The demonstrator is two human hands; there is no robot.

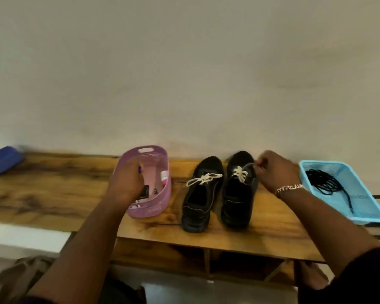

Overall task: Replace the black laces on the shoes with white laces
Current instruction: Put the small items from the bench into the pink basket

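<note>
Two black shoes stand side by side on a wooden bench (pixel 53 189). The left shoe (pixel 201 200) has a white lace (pixel 203 178) tied in a bow. On the right shoe (pixel 237 200) a white lace (pixel 240 173) is threaded through the eyelets. My right hand (pixel 274 170) pinches the loose end of that lace, drawn up beside the shoe's toe. My left hand (pixel 125 181) reaches into a purple basket (pixel 160 207), its fingers curled round a small blue item (pixel 139 169) that is mostly hidden. Black laces (pixel 325 183) lie piled in a light blue tray (pixel 364 218).
The purple basket holds several small items, among them a black one (pixel 144 191) and a pink one (pixel 164 176). A blue flat object (pixel 2 160) lies at the bench's far left. A wall runs close behind the bench. A brown bag (pixel 20 273) sits on the floor.
</note>
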